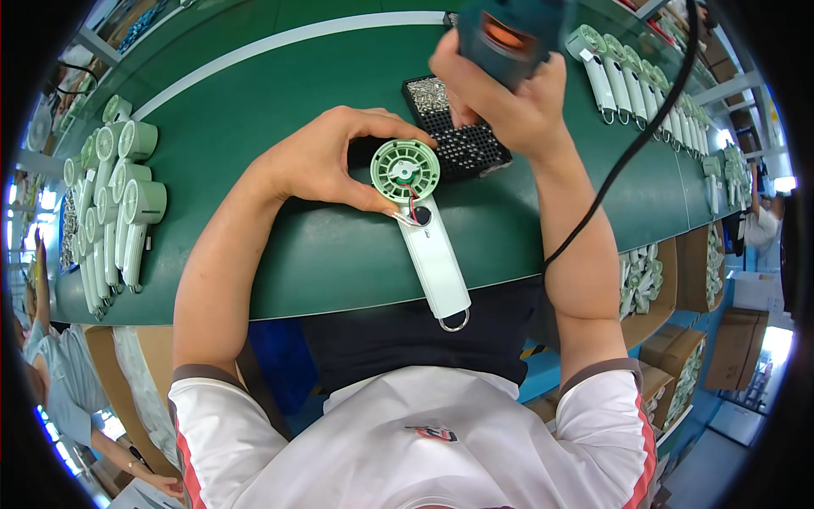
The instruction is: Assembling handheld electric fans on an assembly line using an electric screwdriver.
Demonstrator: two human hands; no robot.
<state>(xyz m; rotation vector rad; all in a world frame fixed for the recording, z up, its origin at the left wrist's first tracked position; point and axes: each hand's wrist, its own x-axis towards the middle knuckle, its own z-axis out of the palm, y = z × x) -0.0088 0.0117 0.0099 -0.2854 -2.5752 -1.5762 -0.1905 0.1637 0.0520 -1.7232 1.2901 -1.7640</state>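
The left hand [331,159] is at the centre of the frame, partly open, thumb and fingers curved around the round head of a pale-green handheld fan [437,267]. The thumb bears on the lower left of the head; the fingers reach over its top. The head is uncovered, exposing a slotted ring, a central hub and red and black wires [413,200]. The white handle slants toward the lower edge of the frame, its metal ring [456,321] extending past the near edge of the green table [322,263].

The right hand [521,110], upper right of centre, is closed around a dark teal power tool [511,42], which is blurred and cut off by the upper edge; its tip cannot be made out.

Just beyond the fan head, between the hands, sits a black tray [494,156] with silver screws [429,95] in its far section and a perforated grid in its near section. A black cable [632,151] curves down past the right forearm.

Farther out, similar fans [127,199] are grouped at the left, and a row of fans [626,85] lines the upper right. Below that row, a cardboard box [666,293] holds pale-green parts.
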